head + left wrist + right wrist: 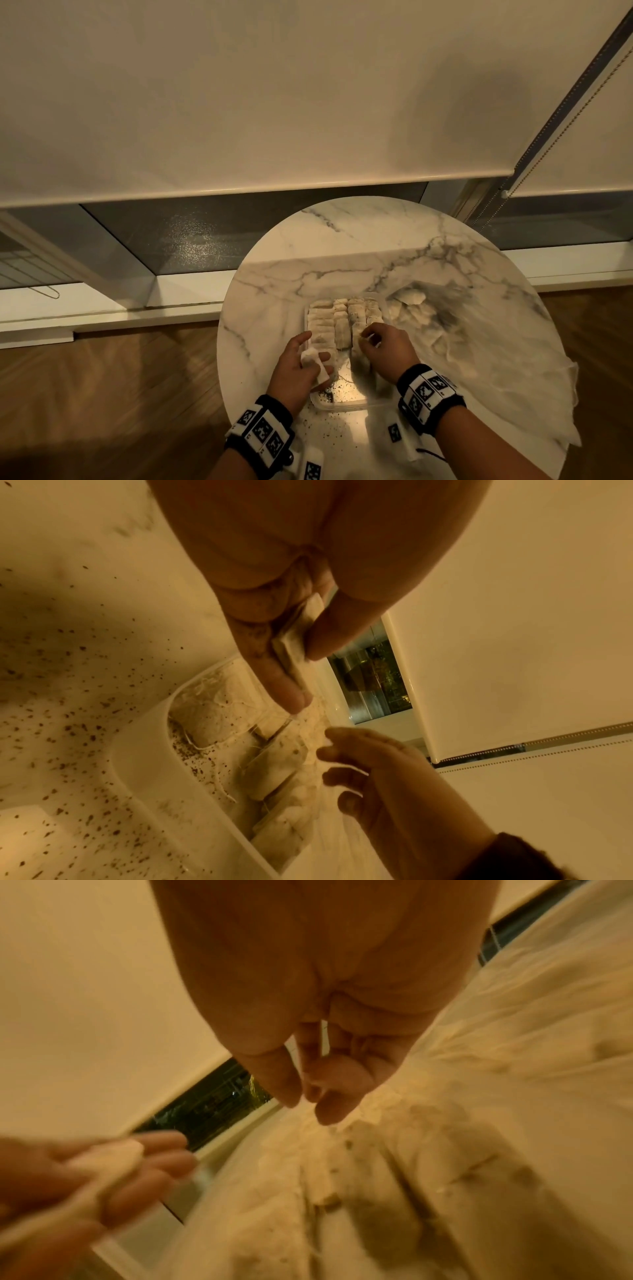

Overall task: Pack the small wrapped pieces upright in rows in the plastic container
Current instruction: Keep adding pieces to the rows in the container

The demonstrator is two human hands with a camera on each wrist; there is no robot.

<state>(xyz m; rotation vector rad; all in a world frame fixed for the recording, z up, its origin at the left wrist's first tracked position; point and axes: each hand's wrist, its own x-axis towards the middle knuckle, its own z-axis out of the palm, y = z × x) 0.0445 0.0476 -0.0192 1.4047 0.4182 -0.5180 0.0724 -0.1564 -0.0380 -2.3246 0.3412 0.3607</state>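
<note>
Packing roughly two-thirds done, near end of container (342,405) still bare.

I see rows of pieces (342,320) standing at the far end. Left hand (301,366) pinches a few flat pieces (313,359) over the container's near-left corner. Right hand (383,349) has fingers curled at the row ends; can't tell if it holds anything. Loose pile (414,308) waits toward the tabletop's right edge.
</note>
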